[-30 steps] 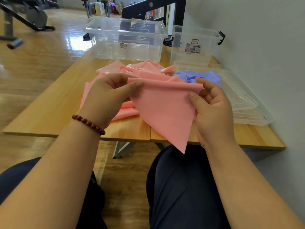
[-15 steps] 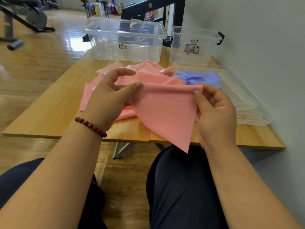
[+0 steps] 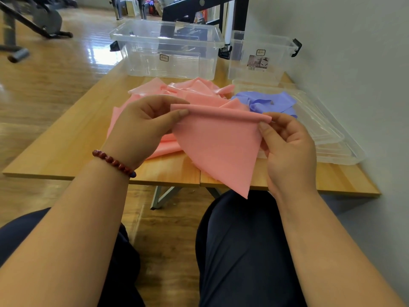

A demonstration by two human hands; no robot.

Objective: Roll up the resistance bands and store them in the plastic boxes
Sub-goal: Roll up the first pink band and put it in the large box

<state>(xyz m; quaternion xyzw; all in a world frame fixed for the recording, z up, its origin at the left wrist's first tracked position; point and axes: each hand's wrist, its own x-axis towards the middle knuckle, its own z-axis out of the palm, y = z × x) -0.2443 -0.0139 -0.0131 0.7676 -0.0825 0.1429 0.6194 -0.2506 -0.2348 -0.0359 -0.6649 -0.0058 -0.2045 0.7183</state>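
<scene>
A pink resistance band (image 3: 218,145) hangs over the table's near edge, its top edge curled into a thin roll. My left hand (image 3: 143,127) pinches the roll's left end. My right hand (image 3: 287,147) pinches its right end. The rest of the pink band lies crumpled on the table behind. A purple band (image 3: 269,103) lies bunched to the right of it. At the back stand a large clear plastic box (image 3: 168,47) and a smaller clear box (image 3: 259,56), both open and with nothing seen inside.
The wooden table (image 3: 66,142) ends at a grey wall on the right. Clear box lids (image 3: 327,134) are stacked along the wall side. Gym equipment (image 3: 33,21) stands on the wooden floor at far left. My knees are under the near edge.
The band's top edge has gone from flat to a thin roll between my fingers. Both hands stayed in nearly the same place.
</scene>
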